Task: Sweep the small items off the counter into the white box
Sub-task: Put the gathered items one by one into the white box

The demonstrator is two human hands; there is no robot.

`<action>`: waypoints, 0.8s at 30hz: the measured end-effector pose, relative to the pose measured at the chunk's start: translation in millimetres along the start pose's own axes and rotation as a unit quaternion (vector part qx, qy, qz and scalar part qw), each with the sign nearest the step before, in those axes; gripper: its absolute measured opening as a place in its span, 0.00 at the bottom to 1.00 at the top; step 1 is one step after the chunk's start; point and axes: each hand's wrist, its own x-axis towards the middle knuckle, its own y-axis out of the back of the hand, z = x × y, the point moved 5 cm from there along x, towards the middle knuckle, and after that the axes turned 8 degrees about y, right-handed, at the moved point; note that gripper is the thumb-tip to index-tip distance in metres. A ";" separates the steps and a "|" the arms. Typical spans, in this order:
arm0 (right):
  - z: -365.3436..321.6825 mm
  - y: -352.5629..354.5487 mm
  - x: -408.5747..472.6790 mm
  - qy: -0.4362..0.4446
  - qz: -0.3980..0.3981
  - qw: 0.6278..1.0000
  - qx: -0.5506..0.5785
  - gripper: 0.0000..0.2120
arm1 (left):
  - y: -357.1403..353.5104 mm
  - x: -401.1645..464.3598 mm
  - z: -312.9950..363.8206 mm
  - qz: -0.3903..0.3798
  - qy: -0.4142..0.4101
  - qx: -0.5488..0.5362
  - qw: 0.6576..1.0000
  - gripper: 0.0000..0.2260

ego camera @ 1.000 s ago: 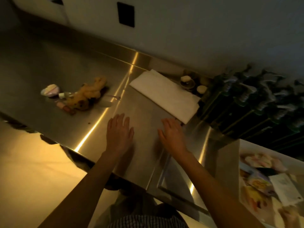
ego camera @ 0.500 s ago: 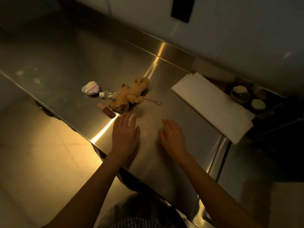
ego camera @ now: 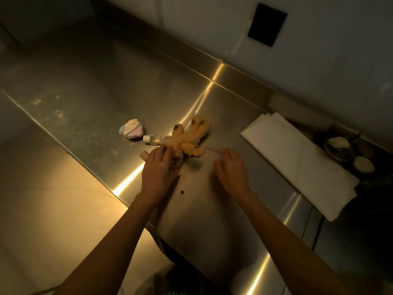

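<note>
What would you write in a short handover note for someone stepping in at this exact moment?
Left hand: resting on the plush toy, fingers bent over its near end.
Right hand: open, hovering by the thin pink strap.
On the steel counter: pastel charm, small clear bottle, plush toy, all clustered.
Done: nothing swept yet.
Left: push all items into the white box, which is out of view.

The left hand [ego camera: 160, 169] covers the head of the plush toy [ego camera: 190, 139] and most of a small tube [ego camera: 144, 155]; its grip cannot be confirmed. A clear bottle [ego camera: 153, 139] runs behind the toy. Fingertips of the right hand [ego camera: 231, 170] blur at a thin pink stick [ego camera: 212, 149]. Both forearms leave the near edge. Far-right dishes [ego camera: 340, 148] are too dim to identify.
</note>
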 end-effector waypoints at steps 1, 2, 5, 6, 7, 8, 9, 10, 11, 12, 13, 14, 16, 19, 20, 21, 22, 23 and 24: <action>3.4 -2.6 3.6 -0.007 -0.007 1.000 0.000 0.25 | -2.4 3.0 -1.4 -0.008 0.003 0.001 1.000 0.28; 7.5 -6.2 7.0 -0.013 -0.012 1.000 -0.003 0.23 | -4.8 6.1 -2.4 -0.015 0.005 0.001 1.000 0.29; 18.6 -14.9 14.0 -0.028 -0.015 0.999 -0.013 0.18 | -11.6 14.9 -4.8 -0.031 0.014 -0.003 0.999 0.32; 22.8 -17.2 15.5 -0.033 -0.012 0.999 -0.013 0.18 | -13.6 17.3 -5.9 -0.033 0.016 -0.004 0.999 0.33; 26.8 -19.0 16.9 -0.041 -0.011 0.999 -0.013 0.18 | -15.2 19.2 -6.9 -0.034 0.018 -0.003 0.999 0.34; 31.3 -21.0 18.4 -0.047 -0.012 0.999 -0.016 0.17 | -16.4 20.9 -7.6 -0.034 0.019 -0.001 0.999 0.34; 35.2 -22.4 20.1 -0.053 -0.016 0.998 -0.021 0.17 | -17.5 22.4 -8.6 -0.033 0.020 0.001 0.999 0.34; 38.5 -23.4 21.8 -0.057 -0.019 0.998 -0.026 0.16 | -18.4 23.7 -9.3 -0.031 0.021 0.001 0.999 0.34; 41.1 -24.1 23.3 -0.060 -0.019 0.998 -0.031 0.15 | -19.1 24.7 -10.1 -0.029 0.023 0.001 0.999 0.34; 43.4 -24.6 24.7 -0.063 -0.017 0.997 -0.034 0.15 | -19.8 25.5 -10.5 -0.027 0.026 0.001 0.999 0.34; 44.9 -24.7 25.8 -0.066 -0.016 0.997 -0.034 0.15 | -20.0 26.0 -10.4 -0.025 0.029 -0.001 0.999 0.34; 46.2 -25.0 26.6 -0.068 -0.014 0.997 -0.032 0.15 | -20.4 26.4 -10.1 -0.025 0.032 -0.004 0.999 0.33; 48.3 -25.5 28.0 -0.072 -0.009 0.997 -0.030 0.14 | -20.0 26.9 -9.3 -0.021 0.040 -0.018 0.999 0.32; 50.4 -25.3 29.7 -0.074 0.011 0.997 -0.019 0.12 | -18.8 27.0 -7.9 -0.013 0.039 -0.039 0.998 0.29; 50.5 -25.0 30.3 -0.074 0.018 0.997 -0.016 0.11 | -18.2 27.0 -7.1 -0.010 0.037 -0.051 0.998 0.29; 50.1 -24.8 30.8 -0.074 0.022 0.997 -0.013 0.09 | -16.7 26.9 -5.6 -0.007 0.035 -0.065 0.997 0.28; 49.8 -25.0 31.1 -0.075 0.023 0.997 -0.010 0.08 | -14.6 26.9 -3.4 -0.003 0.032 -0.081 0.996 0.27; 49.5 -25.2 31.1 -0.077 0.022 0.997 -0.009 0.07 | -12.4 27.0 -1.2 0.001 0.028 -0.093 0.995 0.27; 50.4 -25.5 30.9 -0.079 0.021 0.997 -0.007 0.07 | -10.6 27.4 0.8 0.007 0.023 -0.104 0.994 0.26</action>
